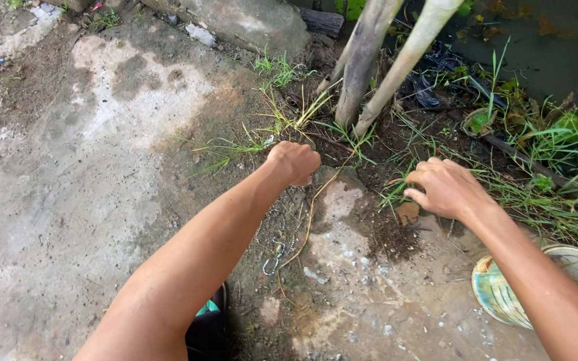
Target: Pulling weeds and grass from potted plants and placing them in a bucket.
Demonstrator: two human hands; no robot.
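My left hand (294,162) is closed into a fist at the edge of the concrete, right against a thin clump of grass (282,124); whether blades are inside the fist is hidden. My right hand (444,187) is curled over low grass and weeds (396,190) beside a patch of dark soil (389,237), fingers bent downward, its grip hidden from view. Two slanted pale tree stems (362,60) rise from the dirt just beyond both hands.
A cracked concrete slab (68,167) covers the left side. A long dry root or stem (309,220) lies between my arms. A round striped bowl (503,294) sits under my right forearm. Dense weeds (556,167) and murky water (543,40) lie at the right.
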